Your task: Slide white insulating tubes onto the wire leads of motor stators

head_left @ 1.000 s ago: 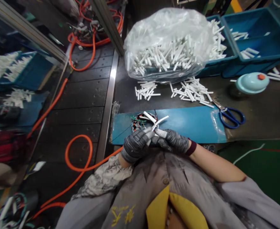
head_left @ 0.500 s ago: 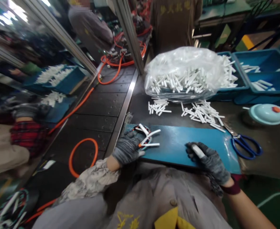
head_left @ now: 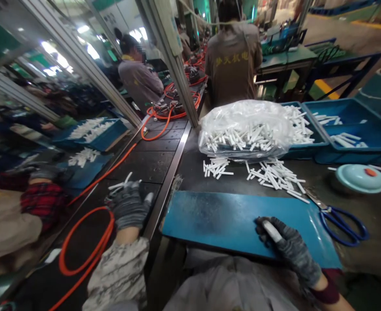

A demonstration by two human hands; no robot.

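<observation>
At the left my left hand, in a grey knit glove, is over the dark conveyor. Its fingers lie across a wire coil with white sleeves, which is mostly hidden beneath them. The left thumb, its tip pale, points out to the side. My right hand, gloved alike, rests at the right part of the blue mat. Its fingers are loosely curled, the pale thumb lies along them, and nothing shows in its grasp. Blue-handled scissors lie right of that hand.
Loose white sleeves lie behind the mat, before a clear plastic bag of more. Blue bins and a turquoise lidded bowl stand right. An orange hose loops on the conveyor. A co-worker's plaid sleeve is far left.
My left hand has moved left from the mat to the conveyor, taking the wire coil with it. My right hand stays on the mat. The camera view has tilted up.
</observation>
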